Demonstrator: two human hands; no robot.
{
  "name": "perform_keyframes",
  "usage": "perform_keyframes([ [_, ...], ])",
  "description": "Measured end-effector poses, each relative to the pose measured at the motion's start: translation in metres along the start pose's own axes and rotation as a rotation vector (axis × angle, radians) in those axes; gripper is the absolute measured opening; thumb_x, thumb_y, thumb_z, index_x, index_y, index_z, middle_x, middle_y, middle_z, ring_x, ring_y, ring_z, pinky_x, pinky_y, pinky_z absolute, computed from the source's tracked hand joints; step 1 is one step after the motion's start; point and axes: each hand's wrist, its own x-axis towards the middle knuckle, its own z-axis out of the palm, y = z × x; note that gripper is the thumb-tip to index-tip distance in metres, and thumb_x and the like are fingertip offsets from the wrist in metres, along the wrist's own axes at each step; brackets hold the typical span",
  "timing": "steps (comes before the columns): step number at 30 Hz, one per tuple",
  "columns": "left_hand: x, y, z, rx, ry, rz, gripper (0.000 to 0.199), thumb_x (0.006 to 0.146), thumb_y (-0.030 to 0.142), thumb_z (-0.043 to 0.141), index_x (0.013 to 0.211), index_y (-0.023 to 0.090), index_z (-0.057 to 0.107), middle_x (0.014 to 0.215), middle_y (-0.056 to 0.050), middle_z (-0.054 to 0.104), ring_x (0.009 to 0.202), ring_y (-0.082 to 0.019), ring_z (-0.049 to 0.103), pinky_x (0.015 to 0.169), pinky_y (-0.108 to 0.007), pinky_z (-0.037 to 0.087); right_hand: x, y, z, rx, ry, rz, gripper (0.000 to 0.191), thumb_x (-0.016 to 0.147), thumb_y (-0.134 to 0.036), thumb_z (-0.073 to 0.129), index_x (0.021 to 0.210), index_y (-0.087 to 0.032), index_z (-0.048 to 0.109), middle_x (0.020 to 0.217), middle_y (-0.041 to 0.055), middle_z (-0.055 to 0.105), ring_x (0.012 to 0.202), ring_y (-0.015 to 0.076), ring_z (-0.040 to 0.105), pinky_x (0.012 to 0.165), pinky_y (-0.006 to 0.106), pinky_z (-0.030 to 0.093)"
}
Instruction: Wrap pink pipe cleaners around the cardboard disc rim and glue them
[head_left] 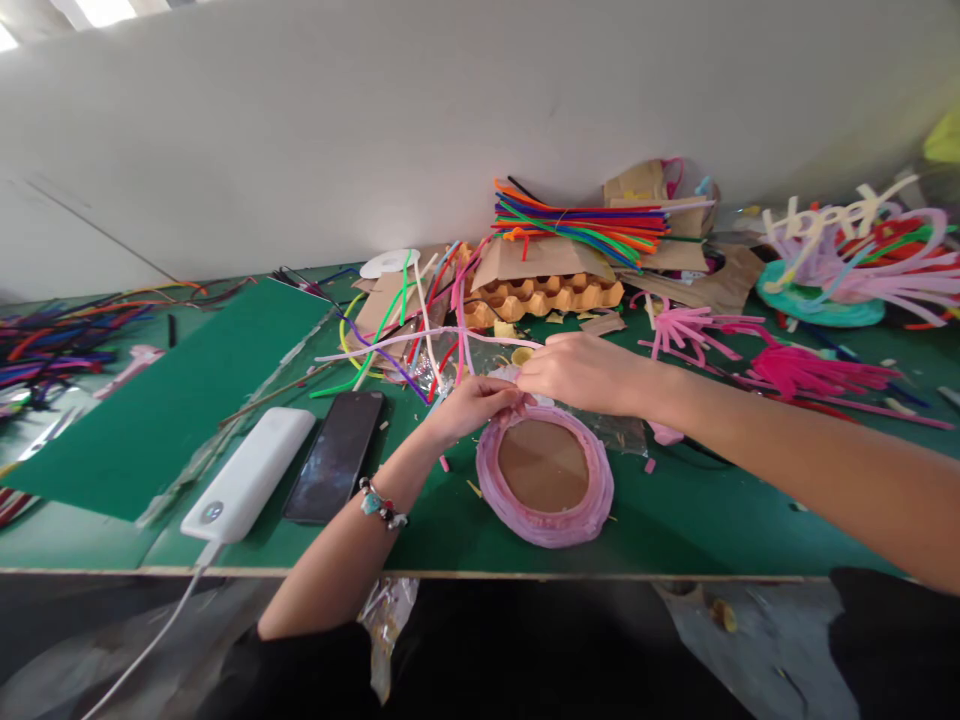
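On the table's near side lies an oval ring (pixel 487 480), thickly wrapped in pale pink fuzzy strands, with brown cardboard in its middle. My left hand (pixel 476 408), a beaded bracelet on its wrist, is at the ring's far edge with thumb and fingers pinched together. Coming from the right, my right hand (pixel 559 372) meets it there, fingers curled down and closed. The fingertips overlap, so whatever they grip is hidden. Just behind them, a pale pink pipe cleaner (pixel 375 348) stretches leftward among several coloured ones.
A white power bank (pixel 251 475) with a cable and a dark phone (pixel 335 457) lie left, beside a green board (pixel 187 400). Behind are an egg carton (pixel 544 295) and a pipe cleaner bundle (pixel 585 225). Pink pipe cleaner clusters (pixel 810 370) lie right.
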Motion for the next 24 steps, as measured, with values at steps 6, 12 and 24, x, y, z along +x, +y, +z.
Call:
perform_keyframes([
  [6, 0.001, 0.001, -0.005, -0.341, 0.002, -0.153, 0.013, 0.074, 0.014, 0.061, 0.062, 0.010, 0.059, 0.058, 0.002, 0.058, 0.043, 0.000, 0.041, 0.044, -0.013, 0.032, -0.003, 0.000, 0.004, -0.143, 0.195, -0.110, 0.037, 0.087, -0.010, 0.027, 0.072, -0.018, 0.059, 0.060, 0.0019, 0.058, 0.060, 0.0115, 0.050, 0.054, 0.026, 0.033],
  [12, 0.001, 0.001, -0.004, -0.430, -0.025, -0.183, 0.015, 0.075, 0.012, 0.058, 0.061, 0.010, 0.054, 0.053, 0.002, 0.054, 0.041, 0.000, 0.039, 0.042, -0.011, 0.031, -0.006, 0.002, 0.010, -0.074, 0.262, -0.104, 0.043, 0.091, -0.016, 0.020, 0.074, -0.020, 0.059, 0.067, 0.0026, 0.061, 0.062, 0.0107, 0.050, 0.056, 0.027, 0.036],
  [24, -0.001, 0.000, 0.000, -0.513, -0.092, -0.240, 0.020, 0.077, 0.012, 0.053, 0.057, 0.010, 0.054, 0.049, 0.003, 0.046, 0.037, 0.000, 0.029, 0.036, -0.012, 0.024, -0.009, 0.006, 0.015, -0.089, 0.292, -0.150, 0.039, 0.092, -0.018, 0.022, 0.084, -0.019, 0.060, 0.080, 0.0035, 0.064, 0.073, 0.0112, 0.054, 0.061, 0.026, 0.040],
])
